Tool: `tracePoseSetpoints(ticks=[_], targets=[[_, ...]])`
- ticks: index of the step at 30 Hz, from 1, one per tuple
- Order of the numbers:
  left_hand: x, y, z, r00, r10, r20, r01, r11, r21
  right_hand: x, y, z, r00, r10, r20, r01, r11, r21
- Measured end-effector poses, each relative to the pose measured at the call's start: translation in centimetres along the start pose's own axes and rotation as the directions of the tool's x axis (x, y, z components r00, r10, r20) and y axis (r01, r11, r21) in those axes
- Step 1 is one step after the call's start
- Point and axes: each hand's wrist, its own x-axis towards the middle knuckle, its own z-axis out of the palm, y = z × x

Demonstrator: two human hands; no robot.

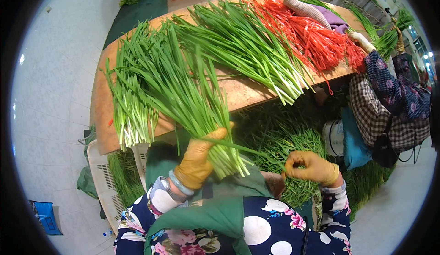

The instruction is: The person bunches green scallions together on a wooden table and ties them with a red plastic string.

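Note:
My left hand (pixel 195 163), in a yellow glove, is wrapped round the lower stalks of a bunch of garlic chives (pixel 185 94). The pale ends stick out below the fist, and the green leaves lean away over the table edge. To the right, my gloved right hand (pixel 314 167) is closed in a pinch at the end of a single chive leaf (pixel 250 150), which stretches across from the bunch. On the wooden table (pixel 243 92) lie one pile of chives (pixel 130 113) at the left and another pile (pixel 247 48) further right.
Red plastic strips (pixel 316 41) are heaped at the table's right, beside a knitted sleeve (pixel 302 8). Loose greens (pixel 302 140) fill the space below the table. A white crate (pixel 103 172) stands at lower left. At right, a co-worker's patterned sleeve (pixel 389 85) reaches toward the table.

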Motion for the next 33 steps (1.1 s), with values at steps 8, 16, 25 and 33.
tracePoseSetpoints(ticks=[8, 16, 25, 33], targets=[[-0.2, 0.1, 0.4, 0.999, 0.038, -0.011, -0.038, 0.999, 0.009, 6.1, -1.4, 4.6, 0.844, -0.468, -0.263, 0.325, 0.836, -0.442], [-0.5, -0.1, 0.4, 0.999, 0.05, -0.008, -0.049, 0.996, 0.068, 8.8, -3.3, 7.7, 0.864, -0.48, -0.149, 0.411, 0.846, -0.34], [-0.2, -0.1, -0.2, 0.999, 0.038, -0.015, -0.037, 0.999, 0.028, 3.1, -4.3, 2.8, 0.88, -0.172, -0.443, -0.311, 0.495, -0.811], [-1.0, 0.7, 0.0, 0.996, 0.085, 0.01, -0.085, 0.991, 0.103, 7.5, -4.2, 8.7, 0.867, -0.41, -0.285, 0.191, 0.8, -0.569]])
